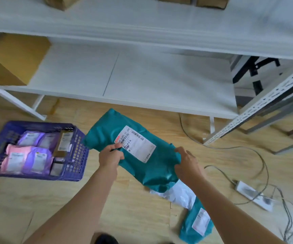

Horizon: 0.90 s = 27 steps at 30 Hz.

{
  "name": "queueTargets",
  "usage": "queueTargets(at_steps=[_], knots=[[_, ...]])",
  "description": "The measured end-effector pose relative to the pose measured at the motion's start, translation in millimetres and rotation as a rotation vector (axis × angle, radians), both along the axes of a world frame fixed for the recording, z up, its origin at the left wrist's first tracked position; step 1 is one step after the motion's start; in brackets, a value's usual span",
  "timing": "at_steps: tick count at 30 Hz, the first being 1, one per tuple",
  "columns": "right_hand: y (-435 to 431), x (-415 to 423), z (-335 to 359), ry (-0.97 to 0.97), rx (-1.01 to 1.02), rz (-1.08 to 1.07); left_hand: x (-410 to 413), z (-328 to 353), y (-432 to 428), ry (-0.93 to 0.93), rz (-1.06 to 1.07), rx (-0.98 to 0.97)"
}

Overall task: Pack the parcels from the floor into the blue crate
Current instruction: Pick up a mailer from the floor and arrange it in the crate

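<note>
crate [75, 138] near full, floor [133, 208] btwn open

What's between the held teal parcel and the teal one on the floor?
A white parcel on the floor, partly hidden by the held teal parcel. Head view.

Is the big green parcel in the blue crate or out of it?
Out. The left hand and right hand grip the green parcel outside the blue crate's right wall.

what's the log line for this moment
state: big teal parcel held over floor | left hand: grips it | right hand: grips it | blue crate: part full | floor: white parcel, small teal parcel
</note>
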State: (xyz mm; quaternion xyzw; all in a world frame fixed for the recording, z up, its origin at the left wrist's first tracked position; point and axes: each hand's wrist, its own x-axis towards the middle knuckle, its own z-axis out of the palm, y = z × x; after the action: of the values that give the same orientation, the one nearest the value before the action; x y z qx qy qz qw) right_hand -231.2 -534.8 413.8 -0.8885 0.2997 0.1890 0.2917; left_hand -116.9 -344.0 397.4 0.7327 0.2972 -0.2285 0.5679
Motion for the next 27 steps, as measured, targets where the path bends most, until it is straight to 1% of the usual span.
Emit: queueTargets(at_steps=[3, 6, 11, 14, 17, 21, 27], knots=[[33.8, 29.1, 19.7, -0.036, 0.006, 0.041, 21.0, 25.4, 40.3, -0.03, 0.049, -0.029], [75.0, 62.9, 38.9, 0.004, 0.04, 0.093, 40.8, 48.4, 86.7, -0.048, 0.1, -0.054], [159.0, 118.5, 59.5, -0.013, 0.156, 0.06, 68.9, 75.2, 175.1, -0.084, 0.145, -0.054], [212.0, 150.2, 67.8, -0.019, 0.186, 0.072, 83.0, 78.2, 234.0, -0.1, 0.134, -0.048], [260.4, 182.5, 77.8, -0.068, 0.159, 0.094, 97.2, 80.2, 284.3, -0.105, 0.087, 0.021], [323.7, 221.6, 83.6, -0.105, 0.188, 0.116, 117.4, 82.4, 342.2, -0.095, 0.163, 0.041], [393.8, 284.1, 68.1, -0.133, 0.212, 0.149, 166.1, 75.0, 410.6, 0.01, 0.232, 0.036]])
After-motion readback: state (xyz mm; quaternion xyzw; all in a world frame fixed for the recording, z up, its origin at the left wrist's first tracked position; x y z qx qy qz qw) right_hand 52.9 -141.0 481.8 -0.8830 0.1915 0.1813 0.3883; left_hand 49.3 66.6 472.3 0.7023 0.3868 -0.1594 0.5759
